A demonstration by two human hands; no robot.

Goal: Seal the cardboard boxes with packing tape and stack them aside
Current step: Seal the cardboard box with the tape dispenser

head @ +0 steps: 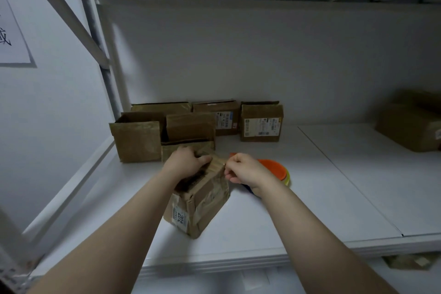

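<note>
We see 1 small cardboard box [202, 203] on the white shelf [310, 186], near the front edge, 1 corner toward us, both hands on its top.

Left hand [188, 162]: grip closed over the top far-left edge, fingers curled round the flap area, pinning it. Right hand [243, 169]: thumb + finger grip pinched on the end of a tape strip [218, 162] at the top right edge. We can't tell how much of the strip is already stuck down.

Step, our judgement: laying tape over the top seam. To do it well:
- left presses flaps flush, no gap
- right pulls strip taut at a low angle, centred on the seam
- run it down over the side so the end anchors, then rub flat

Box skin looks wrinkled w/ old tape, so adhesion may be weak; press hard.

Writing:
- white label [180, 216] on the near-left face reads "20" + 1 unclear char
- paper sign [12, 38] on the left wall shows part of 1 Chinese char, cropped
- rear labelled box [261, 123] has a shipping label w/ barcodes, too small to read
- orange round thing [272, 166] beside the right wrist has no visible brand
</note>
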